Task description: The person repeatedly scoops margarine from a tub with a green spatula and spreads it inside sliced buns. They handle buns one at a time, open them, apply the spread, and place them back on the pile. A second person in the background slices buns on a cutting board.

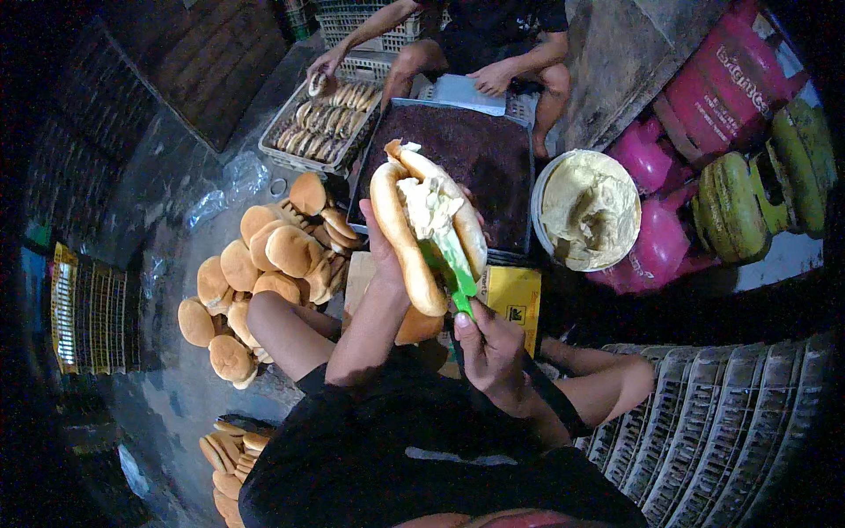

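Remote log, head view: I see the left hand [382,251] wrapped around a split long bun [398,236], fingers showing on both sides. The right hand [491,348], just below it, is closed on the handle of a green spatula [460,283], its blade inside the bun, against pale cream [433,208]. I note round buns [295,250] piled left of the hands, a cream tub [540,209] to their right, and dark crumbs [499,154] beyond.

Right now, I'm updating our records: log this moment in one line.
left hand: holds split bun | right hand: holds green spreader | cream: inside bun
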